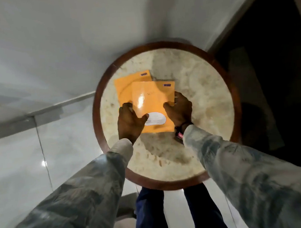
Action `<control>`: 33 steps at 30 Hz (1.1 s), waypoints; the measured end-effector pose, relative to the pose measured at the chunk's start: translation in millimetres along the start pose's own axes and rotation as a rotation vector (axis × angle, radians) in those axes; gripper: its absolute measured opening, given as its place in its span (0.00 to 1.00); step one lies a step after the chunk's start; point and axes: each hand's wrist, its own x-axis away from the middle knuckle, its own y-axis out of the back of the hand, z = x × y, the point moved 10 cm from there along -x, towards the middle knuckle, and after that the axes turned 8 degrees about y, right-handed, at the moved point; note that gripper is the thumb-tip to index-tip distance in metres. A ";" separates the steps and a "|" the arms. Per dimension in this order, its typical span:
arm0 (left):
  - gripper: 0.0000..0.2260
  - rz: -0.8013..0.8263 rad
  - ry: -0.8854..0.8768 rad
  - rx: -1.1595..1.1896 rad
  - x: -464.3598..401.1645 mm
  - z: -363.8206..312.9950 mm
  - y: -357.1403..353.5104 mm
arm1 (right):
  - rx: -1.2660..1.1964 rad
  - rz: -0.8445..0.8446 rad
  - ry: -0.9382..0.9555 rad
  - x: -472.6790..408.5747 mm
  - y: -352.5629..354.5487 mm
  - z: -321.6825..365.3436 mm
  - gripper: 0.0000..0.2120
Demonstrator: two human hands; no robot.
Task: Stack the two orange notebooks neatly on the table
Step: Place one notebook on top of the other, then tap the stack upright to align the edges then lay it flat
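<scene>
Upper notebook (154, 102) held by both side edges, long axis running away from fingers, label end nearest. Lower notebook (130, 86) flat beyond fingers, offset left. Round marble tabletop (199, 93), wood rim; pale tiled floor (12, 165). Left hand (130, 121) and right hand (179, 109) fingers pinching upper notebook.

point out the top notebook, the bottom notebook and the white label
top notebook (153, 96), head view, middle of its orange cover
bottom notebook (124, 86), head view, exposed far-left part of its cover
white label (156, 119), head view, centre of the label
</scene>
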 end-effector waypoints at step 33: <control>0.13 -0.159 -0.348 0.310 -29.0 -11.7 16.3 | -0.315 -0.020 0.353 -11.1 -42.1 52.7 0.26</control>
